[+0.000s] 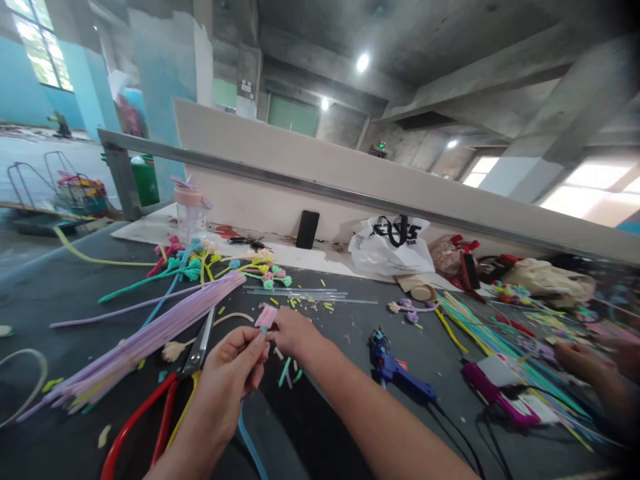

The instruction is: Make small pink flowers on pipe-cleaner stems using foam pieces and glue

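My left hand [235, 367] pinches a blue fuzzy stem [251, 440], its lower end hanging below the fingers. Small pink fuzzy pieces [267, 316] stand at the stem's top, between my two hands. Closed fingers of my right hand [295, 333] press against these pieces from the right; their tips are partly hidden. Left of my hands lies a thick bundle of lilac pipe cleaners [155, 340]. Red-handled scissors [167, 413] rest partly under my left forearm, blades pointing away. Cut green bits [285, 372] lie just below my right wrist.
A blue glue gun [403, 379] with a cord lies right of my forearm. Finished fuzzy flowers [190, 267], clear sticks [300, 293], a bottle [190, 210], a phone [307, 229] and a white bag [393, 247] stand farther back. Another person's hand [580, 360] is at the right.
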Demonstrator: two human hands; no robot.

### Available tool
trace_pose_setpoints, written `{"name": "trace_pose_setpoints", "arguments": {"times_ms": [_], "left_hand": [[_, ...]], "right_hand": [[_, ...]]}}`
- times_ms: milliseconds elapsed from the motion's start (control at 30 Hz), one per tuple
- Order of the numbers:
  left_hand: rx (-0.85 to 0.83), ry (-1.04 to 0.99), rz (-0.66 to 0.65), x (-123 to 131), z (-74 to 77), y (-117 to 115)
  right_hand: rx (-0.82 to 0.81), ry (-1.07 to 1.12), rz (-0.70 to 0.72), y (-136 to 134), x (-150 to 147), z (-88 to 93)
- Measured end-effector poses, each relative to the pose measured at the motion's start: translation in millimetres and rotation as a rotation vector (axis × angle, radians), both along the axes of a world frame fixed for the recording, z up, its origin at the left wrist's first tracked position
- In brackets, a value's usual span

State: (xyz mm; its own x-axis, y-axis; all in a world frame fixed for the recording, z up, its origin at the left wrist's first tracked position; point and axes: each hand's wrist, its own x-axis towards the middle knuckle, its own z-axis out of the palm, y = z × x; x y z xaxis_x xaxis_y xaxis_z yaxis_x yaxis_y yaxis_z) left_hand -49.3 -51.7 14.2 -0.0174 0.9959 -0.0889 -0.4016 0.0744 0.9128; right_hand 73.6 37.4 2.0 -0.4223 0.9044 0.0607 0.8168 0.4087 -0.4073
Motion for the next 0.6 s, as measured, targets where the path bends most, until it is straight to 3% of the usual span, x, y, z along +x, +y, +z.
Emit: {"name": "trace_pose_setpoints", "arguments": {"times_ms": [167,433,600], "left_hand": [[-0.051,0.086,-0.089,6,2.6,-2],[-0.125,0.082,-0.221,14,8.7,-9],[-0.069,0.299,-0.517,18,3.3,-9]], "right_hand": [[-0.035,-0.023,-0.018,-7,12,5.6],[0.049,0.269,-0.191,-36,36,16.3],[0.078,0.443,-0.342,-36,51,10.2]]}}
